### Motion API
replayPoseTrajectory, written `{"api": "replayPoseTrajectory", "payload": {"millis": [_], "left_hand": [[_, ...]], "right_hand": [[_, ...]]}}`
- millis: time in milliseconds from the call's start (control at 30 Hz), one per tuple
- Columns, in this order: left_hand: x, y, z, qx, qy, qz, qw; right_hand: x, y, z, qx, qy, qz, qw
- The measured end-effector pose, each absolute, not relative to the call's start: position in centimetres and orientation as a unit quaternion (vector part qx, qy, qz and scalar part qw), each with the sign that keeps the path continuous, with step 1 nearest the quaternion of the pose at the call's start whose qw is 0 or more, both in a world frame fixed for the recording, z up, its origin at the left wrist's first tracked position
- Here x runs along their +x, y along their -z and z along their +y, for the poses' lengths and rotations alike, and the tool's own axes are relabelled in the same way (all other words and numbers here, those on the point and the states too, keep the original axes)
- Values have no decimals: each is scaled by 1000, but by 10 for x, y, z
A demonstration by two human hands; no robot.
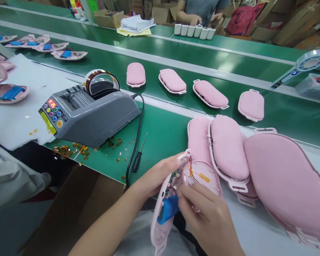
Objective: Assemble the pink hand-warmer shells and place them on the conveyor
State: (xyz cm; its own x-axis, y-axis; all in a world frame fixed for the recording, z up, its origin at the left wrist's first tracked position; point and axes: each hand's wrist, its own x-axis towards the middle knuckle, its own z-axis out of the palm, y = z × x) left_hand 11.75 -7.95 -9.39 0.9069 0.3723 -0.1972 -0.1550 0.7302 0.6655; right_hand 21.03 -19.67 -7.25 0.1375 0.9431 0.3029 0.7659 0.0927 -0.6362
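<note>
My left hand (160, 174) grips the upper end of an opened pink shell (160, 233), which stands tilted on edge above my lap. Inside it are a blue battery (168, 209) and a green circuit board (173, 176). My right hand (202, 206) is closed, its thumb and fingertips pinched at a small white connector by the board; the fingertips partly hide what they hold. Red and dark wires run from the shell to the other pink half (212, 177), which lies open behind my right hand with orange tape (204, 177) on its inner side.
Closed pink cases (226, 145) are piled on the right, and several more (172, 81) sit along the green bench. A grey tape dispenser (96, 113) stands left, with a screwdriver (137, 161) and black cable beside it. Across the bench, a person's hands (196, 19) touch white containers.
</note>
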Motion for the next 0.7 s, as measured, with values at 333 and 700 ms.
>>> {"api": "replayPoseTrajectory", "payload": {"millis": [333, 700], "left_hand": [[119, 92, -79, 350, -132, 174, 911], [122, 92, -80, 356, -142, 186, 905]], "right_hand": [[216, 70, -196, -637, -165, -654, 373], [221, 78, -198, -639, -164, -683, 314]]}}
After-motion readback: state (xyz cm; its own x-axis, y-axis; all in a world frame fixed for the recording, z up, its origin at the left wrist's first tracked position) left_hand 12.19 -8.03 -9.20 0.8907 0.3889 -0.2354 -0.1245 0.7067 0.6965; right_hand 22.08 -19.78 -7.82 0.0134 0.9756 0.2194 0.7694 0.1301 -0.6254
